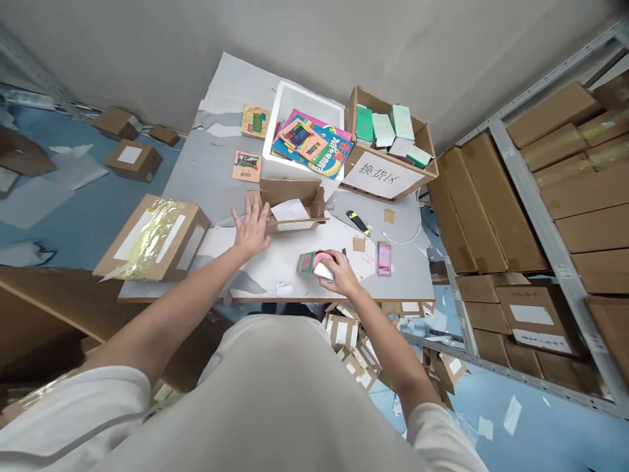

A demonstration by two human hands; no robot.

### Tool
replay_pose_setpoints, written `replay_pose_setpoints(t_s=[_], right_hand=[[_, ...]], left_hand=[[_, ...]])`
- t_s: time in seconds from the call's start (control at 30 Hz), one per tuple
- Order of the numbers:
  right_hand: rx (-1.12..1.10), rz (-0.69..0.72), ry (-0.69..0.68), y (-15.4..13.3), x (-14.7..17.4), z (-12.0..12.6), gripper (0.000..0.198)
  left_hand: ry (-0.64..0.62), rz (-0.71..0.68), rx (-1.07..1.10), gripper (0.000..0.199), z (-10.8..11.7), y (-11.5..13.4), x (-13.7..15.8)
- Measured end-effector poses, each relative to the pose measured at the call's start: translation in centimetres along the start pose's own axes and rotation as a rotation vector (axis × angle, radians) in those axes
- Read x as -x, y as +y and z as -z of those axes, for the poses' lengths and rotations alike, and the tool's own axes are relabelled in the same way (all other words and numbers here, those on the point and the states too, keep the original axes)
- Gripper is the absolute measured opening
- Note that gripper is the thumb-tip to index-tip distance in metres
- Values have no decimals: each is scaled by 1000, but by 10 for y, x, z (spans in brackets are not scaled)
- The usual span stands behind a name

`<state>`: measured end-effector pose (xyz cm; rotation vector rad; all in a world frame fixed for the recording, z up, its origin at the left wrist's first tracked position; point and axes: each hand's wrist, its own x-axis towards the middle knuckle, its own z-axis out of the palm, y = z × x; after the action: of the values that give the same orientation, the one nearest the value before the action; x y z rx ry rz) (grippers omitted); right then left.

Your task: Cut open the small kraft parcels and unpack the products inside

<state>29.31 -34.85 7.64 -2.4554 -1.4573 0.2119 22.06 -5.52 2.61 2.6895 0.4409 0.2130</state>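
- Currently, the right hand [340, 272] is closed around a small box [305, 263], coloured green, pink and white, just above or on the surface [410, 276] near the middle of its front edge; whether the two touch cannot be told.
- The left hand [251, 228] is open, fingers spread, resting at the left end of an open carton [289, 189] and gripping nothing that shows.
- That open carton sits around the middle of the surface, its top open, with white paper [291, 210] inside; anything under the paper is hidden.
- Behind it, towards the back edge, stands a white foam box [287, 169] with a pile of colourful books [314, 145] stacked in it, some leaning over its front rim.
- Just beside the foam box, near the back right corner, a bigger cardboard box [428, 172] holds several green and white boxes [383, 128], tilted at different angles; a handwritten sign [382, 175] covers much of its front.
- At the front left corner lies a taped carton [173, 254], closed, bearing white labels.
- Two small square picture items, one yellow [254, 122] and one pinkish [246, 166], lie left of the foam box, apart from each other.
- Towards the right edge lies a black and yellow knife [358, 223].
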Motion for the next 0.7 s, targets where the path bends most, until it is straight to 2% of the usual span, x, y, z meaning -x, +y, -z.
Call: replay_pose_setpoints(t_s=[0.07,0.13,0.17,0.2,0.27,0.37,0.5,0.7], right_hand=[[-40,15,-51,0,-13,-27,47],[-87,29,-85,0,-23,-40,48],[-114,38,-96,0,-26,-41,49],[-147,51,-104,1,-29,-40,51],[-222,84,-132,4,-32,-31,57],[-269,97,-229,11,-38,-10,47],[-80,70,-378,9,-52,13,42],[293,234,-485,-17,-81,19,45]], left_hand=[[-16,-124,75,92,-5,13,30],[-185,-322,240,96,-18,28,55],[-252,-335,326,104,-26,35,63],[-268,-284,390,113,-35,41,67],[-269,-196,497,116,-51,51,65],[-258,-163,569,96,-65,57,52],[-260,-198,554,76,-67,56,43],[-295,-192,542,64,-64,58,39]])
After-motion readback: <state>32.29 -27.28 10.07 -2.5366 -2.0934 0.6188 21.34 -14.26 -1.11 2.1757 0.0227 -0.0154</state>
